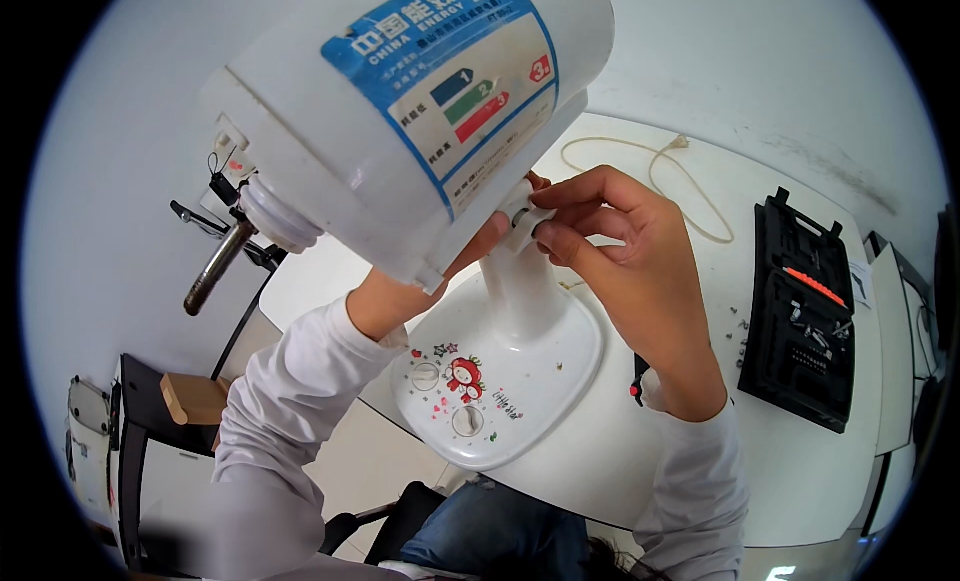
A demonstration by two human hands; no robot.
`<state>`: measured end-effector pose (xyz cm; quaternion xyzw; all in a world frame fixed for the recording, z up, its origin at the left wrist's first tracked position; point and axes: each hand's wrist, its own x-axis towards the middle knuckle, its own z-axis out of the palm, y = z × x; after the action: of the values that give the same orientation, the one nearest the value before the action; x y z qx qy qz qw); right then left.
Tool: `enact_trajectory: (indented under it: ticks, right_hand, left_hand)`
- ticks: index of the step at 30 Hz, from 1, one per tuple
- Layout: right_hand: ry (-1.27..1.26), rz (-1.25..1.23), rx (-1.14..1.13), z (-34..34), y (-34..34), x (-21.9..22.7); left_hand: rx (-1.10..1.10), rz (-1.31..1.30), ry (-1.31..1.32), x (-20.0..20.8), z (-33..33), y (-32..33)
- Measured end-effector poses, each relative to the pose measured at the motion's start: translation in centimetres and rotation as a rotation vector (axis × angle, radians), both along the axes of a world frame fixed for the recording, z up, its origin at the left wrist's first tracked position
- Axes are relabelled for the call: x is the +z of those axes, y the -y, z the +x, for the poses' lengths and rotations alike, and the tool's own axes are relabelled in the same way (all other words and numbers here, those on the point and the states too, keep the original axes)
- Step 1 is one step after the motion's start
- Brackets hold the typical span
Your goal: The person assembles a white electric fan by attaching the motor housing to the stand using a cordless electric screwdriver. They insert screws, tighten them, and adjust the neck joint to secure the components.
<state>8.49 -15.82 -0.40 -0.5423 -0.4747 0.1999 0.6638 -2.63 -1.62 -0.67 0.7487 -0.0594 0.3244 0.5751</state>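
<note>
Nearest the camera: white motor housing (320,146), tilted, one blue-edged label (500,81) on its side, one bare metal shaft (218,266) out the left end. Looks like a desk fan head, no blades or guard fitted. It's above the white column (520,301), which rises from the base (550,391) at the front edge of the tabletop (700,471).

Right hand (640,251): thumb and fingertips pinched on a small white fitting (517,235) at the neck joint under the housing. Left hand (484,245): reaches behind/under the housing, fingers by the same joint; mostly hidden, can't tell how firm its grip is.

Step, my read: hand work on the tilt joint. Fastening vs. loosening can't be told from this. The next move calls for the head held steady on the left and fine fingertip turning or aligning on the right. Risk: head swings if support slips.

Count:
- housing 1, shaft 1, column 1, base 1
- dials (467,421) on base: 2
- black tool case (790,403), lid up, right side of tabletop: 1, with 1 orange-red strip (815,286) inside; sockets and bits too small to count
- loose small hardware (742,325) left of case: several, exact number unclear
- pale cord: 1, with 1 plug (680,142), at the back
</note>
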Motion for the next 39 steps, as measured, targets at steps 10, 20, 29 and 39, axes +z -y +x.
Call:
enact_trajectory:
  ticks: [10,20,29,39]
  right_hand:
    - [-0.087,0.062,0.044,-0.8,-0.9,-0.7]
    - [-0.055,-0.017,0.008,0.1,0.1,0.0]
    - [-0.153,0.050,0.017,-0.2,-0.5,-1.1]
    - [-0.355,-0.093,0.245,0.7,-0.7,-1.2]
  left_hand:
    - [-0.035,0.077,-0.010,-0.3,-0.1,-1.0]
    - [0.040,0.024,-0.011,0.1,0.0,0.2]
    - [0.019,0.135,-0.012,-0.5,0.3,-1.1]
    - [0.014,0.045,-0.052,-0.1,0.3,-0.5]
